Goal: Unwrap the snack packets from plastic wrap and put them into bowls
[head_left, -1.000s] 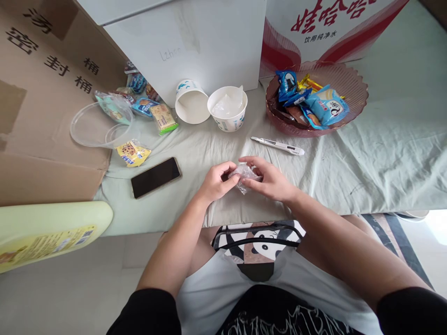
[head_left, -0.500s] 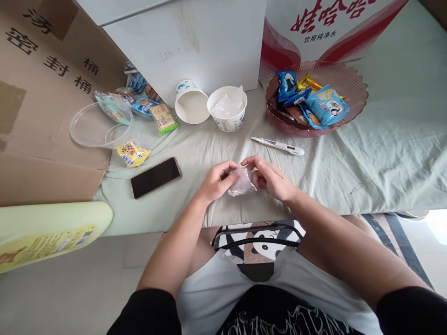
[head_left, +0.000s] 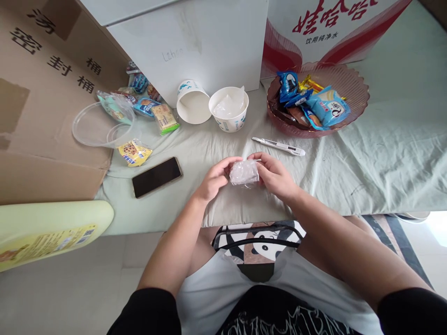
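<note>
A small crinkled clear plastic packet point(head_left: 244, 172) is held low over the cloth in front of me. My right hand point(head_left: 275, 177) pinches its right edge, thumb on the near face and fingers behind. At the opposite side, my left hand point(head_left: 213, 179) has its fingers stretched along the packet's upper left edge and its thumb apart from them. Whether the left fingertips press on the plastic is hard to see. Beyond the hands lies a white utility knife point(head_left: 278, 146). A paper cup point(head_left: 228, 118) with clear plastic in it stands farther back.
Another paper cup point(head_left: 193, 104) lies on its side. At right is a pink bowl point(head_left: 359, 100) of wrapped snacks. A phone point(head_left: 157, 177), a yellow snack packet point(head_left: 135, 152) and a clear plastic lid point(head_left: 84, 135) lie left. Cardboard point(head_left: 52, 139) and white boxes point(head_left: 223, 51) stand behind.
My right hand has closed on the packet's right edge. The packet now lies spread wider and flatter, and my left thumb has come off it.
</note>
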The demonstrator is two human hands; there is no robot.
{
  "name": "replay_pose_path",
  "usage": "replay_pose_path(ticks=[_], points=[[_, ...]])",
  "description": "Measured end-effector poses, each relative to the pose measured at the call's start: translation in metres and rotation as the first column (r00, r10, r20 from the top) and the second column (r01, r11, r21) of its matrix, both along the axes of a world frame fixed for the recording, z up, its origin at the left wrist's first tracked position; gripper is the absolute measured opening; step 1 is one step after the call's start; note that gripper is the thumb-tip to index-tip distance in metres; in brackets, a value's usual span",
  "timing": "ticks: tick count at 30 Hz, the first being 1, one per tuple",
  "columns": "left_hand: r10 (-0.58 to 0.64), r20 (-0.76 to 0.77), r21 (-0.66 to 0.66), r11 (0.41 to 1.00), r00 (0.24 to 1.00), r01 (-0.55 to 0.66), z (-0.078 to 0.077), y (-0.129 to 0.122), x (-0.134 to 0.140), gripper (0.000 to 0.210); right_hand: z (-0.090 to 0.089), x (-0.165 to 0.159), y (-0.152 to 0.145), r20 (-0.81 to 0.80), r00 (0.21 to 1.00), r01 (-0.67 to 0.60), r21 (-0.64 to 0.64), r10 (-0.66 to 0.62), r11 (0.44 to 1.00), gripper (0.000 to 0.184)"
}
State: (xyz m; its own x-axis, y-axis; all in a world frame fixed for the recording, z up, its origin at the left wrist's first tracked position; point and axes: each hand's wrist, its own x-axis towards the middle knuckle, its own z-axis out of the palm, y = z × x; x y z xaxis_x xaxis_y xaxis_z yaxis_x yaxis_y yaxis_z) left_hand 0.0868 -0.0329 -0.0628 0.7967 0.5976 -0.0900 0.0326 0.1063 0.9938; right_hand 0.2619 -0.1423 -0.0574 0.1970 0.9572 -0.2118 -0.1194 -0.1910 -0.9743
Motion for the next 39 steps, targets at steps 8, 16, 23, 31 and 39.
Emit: replay_pose_path(ticks=[8,16,23,31,39], points=[[0.058,-0.057,0.033,0.998,0.997,-0.056,-0.004,0.001,0.003,0.036,0.004,0.000,-0.001,0.045,0.998,-0.052,-0.003,0.052,0.999,0.030],[0.046,-0.008,0.051,0.998,0.999,-0.045,-0.004,0.001,-0.001,0.060,0.004,0.000,0.000,0.136,0.990,-0.025,-0.025,0.029,0.999,0.027],[0.116,-0.019,0.048,0.992,0.993,-0.115,-0.004,0.000,0.003,0.041,0.001,0.000,-0.002,0.218,0.974,-0.060,-0.043,0.068,0.997,0.028],[0.108,-0.117,0.129,0.987,0.987,-0.093,0.004,-0.002,0.005,0.026,-0.001,-0.001,-0.001,0.087,0.993,-0.084,0.026,0.081,0.996,0.040],[-0.016,0.108,-0.124,0.992,0.994,0.029,-0.005,-0.002,-0.002,0.048,-0.006,0.002,-0.001,0.197,0.977,-0.083,-0.004,0.082,0.997,0.038]])
